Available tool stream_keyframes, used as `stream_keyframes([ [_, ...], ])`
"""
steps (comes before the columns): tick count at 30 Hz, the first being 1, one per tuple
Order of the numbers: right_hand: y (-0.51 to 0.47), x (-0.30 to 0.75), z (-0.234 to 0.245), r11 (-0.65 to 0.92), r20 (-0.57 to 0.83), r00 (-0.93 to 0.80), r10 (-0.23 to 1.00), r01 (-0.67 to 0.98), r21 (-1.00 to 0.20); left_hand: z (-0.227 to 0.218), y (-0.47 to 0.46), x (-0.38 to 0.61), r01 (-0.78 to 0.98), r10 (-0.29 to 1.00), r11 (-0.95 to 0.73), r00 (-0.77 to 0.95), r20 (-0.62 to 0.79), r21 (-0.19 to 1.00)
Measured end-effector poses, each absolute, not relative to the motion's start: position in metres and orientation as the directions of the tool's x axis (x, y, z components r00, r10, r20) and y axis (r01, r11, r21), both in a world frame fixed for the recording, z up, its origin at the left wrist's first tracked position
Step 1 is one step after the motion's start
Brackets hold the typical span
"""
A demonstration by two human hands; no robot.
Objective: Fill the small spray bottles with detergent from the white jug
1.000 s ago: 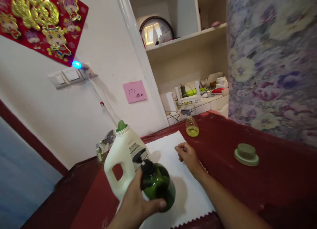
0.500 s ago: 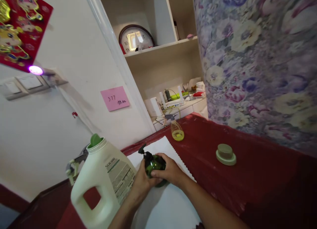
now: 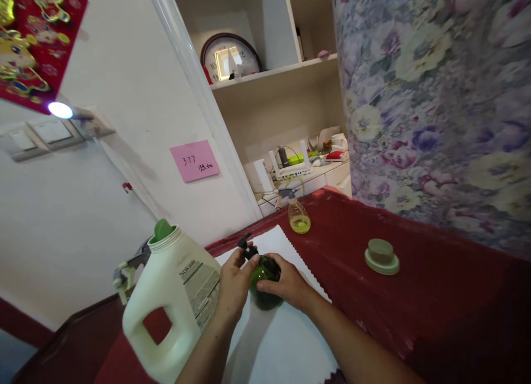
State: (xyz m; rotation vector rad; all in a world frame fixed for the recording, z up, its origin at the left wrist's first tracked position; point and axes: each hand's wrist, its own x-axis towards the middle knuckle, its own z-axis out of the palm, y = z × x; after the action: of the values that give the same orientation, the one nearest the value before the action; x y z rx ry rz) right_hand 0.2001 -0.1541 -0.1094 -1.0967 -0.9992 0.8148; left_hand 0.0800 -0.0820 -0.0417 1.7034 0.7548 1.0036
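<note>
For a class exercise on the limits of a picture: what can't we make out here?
All in the head view:
Green pump bottle: parts of its sides, hidden by the left hand and right hand.
Pale jug: its base, cut off by the lower edge.
Jug's label: fine print, too small and blurred.
Grey sprayer: largely hidden behind the jug.
Red wall hanging: cut off by the upper and left edges.

A pink paper note with black handwriting (image 3: pixel 194 161) is stuck to the white wall (image 3: pixel 91 223), and a red card with raised gold figures (image 3: pixel 35 55) is mounted higher up. A round, dark-rimmed clock (image 3: pixel 230 58) is placed on the upper cream shelf (image 3: pixel 282 71), and a white plastic router with upright antennas (image 3: pixel 292 171) is set lower down. The right side is filled by a tall, purple-grey, flower-patterned surface (image 3: pixel 431 107).
</note>
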Motion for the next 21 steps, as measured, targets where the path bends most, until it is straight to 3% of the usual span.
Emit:
stream_keyframes([
  [8,-0.153,0.201,-0.110,0.264,0.225,0.357,0.906,-0.064,-0.962,0.011,-0.090,0.072,-0.015,0.787,-0.506,0.401,0.468,0.863],
  [21,-0.148,0.200,-0.123,0.304,0.271,0.336,0.902,-0.050,-0.951,0.065,-0.152,0.007,0.043,0.751,-0.643,0.236,0.617,0.765],
])
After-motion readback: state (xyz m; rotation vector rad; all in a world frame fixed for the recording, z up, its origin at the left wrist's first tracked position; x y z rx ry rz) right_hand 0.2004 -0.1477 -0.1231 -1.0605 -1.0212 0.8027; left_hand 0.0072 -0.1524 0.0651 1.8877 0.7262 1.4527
